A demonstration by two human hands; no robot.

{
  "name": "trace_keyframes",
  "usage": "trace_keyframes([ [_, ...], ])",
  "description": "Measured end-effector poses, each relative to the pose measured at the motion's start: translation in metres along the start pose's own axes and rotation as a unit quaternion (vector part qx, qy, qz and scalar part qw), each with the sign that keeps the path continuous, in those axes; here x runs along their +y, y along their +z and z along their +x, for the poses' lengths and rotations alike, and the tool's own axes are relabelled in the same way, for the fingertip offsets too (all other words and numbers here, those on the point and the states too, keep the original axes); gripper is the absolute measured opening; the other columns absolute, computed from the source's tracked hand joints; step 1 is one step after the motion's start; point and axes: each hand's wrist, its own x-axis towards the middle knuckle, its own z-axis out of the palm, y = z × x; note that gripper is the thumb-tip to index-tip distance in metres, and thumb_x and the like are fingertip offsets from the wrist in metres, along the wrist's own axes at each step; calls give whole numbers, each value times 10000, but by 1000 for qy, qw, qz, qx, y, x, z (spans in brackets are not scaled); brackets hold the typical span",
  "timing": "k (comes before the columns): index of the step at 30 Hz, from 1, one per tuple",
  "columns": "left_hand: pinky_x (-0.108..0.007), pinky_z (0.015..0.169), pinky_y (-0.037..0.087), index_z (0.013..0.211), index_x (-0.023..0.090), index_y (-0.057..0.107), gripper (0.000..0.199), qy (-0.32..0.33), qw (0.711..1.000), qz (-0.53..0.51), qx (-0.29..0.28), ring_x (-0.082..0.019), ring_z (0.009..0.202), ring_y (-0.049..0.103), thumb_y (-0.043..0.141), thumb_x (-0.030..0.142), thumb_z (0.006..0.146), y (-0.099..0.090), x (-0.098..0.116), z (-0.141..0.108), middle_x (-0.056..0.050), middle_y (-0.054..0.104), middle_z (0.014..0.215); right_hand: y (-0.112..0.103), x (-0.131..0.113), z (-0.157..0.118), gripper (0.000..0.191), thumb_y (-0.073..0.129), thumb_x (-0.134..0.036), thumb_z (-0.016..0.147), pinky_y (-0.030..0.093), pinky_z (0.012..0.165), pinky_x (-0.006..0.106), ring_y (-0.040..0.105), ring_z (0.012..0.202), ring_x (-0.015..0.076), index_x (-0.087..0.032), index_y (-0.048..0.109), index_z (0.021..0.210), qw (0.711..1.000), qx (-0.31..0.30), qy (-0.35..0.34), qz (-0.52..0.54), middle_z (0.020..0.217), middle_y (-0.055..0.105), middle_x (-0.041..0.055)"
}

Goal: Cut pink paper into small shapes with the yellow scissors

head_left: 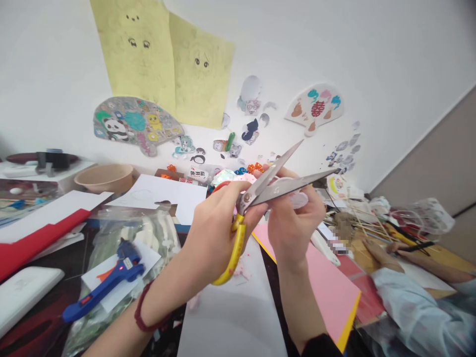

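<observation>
Toward the near edge of the dark tabletop (270, 267), a long white paper sheet (230, 322) lies between a blue plastic glue gun (107, 287) on the left and a pink sheet with yellow edging (327, 287) on the right. Above, the left hand (215, 228) grips yellow-handled metal scissors (247, 197), blades spread; the right hand (293, 218) pinches a pale pink rounded piece (299, 200) near the lower blade, contact unclear. Near the far edge, leftward, sits a round beige bowl (106, 182).

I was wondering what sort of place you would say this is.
Probably a craft room or small workshop: the left hand holds scissors, a blue glue gun lies nearby, and a decorated fan shape is displayed behind.
</observation>
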Motion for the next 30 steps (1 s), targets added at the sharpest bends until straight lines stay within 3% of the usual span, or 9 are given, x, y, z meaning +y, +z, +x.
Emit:
trace_keyframes([
  [5,-255,563,368,1117,177,619,248,8,999,34,17,-147,611,556,583,402,1020,0,1,-2,5,648,746,2,-2,-1,149,738,-332,879,637,866,423,773,947,242,-243,643,805,1000,11,9,-7,1064,783,60],
  [13,-248,527,351,1070,177,601,277,33,997,62,28,-140,554,482,539,445,1039,-2,1,-3,11,592,705,1,-1,-2,170,746,-357,872,630,874,439,777,947,247,-251,646,785,1000,20,-2,-14,1054,791,61],
  [21,-236,530,353,1026,179,586,249,32,998,60,5,-137,571,509,538,422,1046,-5,5,-8,22,571,697,1,-11,-1,77,784,-287,858,635,879,393,796,935,224,-266,710,848,999,7,-13,45,986,811,24],
  [30,-242,516,341,1020,189,583,254,42,997,72,-8,-135,535,470,519,432,1050,-10,12,-9,18,588,697,-6,-18,1,71,769,-282,868,652,834,415,798,925,240,-272,699,871,999,-25,-29,20,1037,797,33],
])
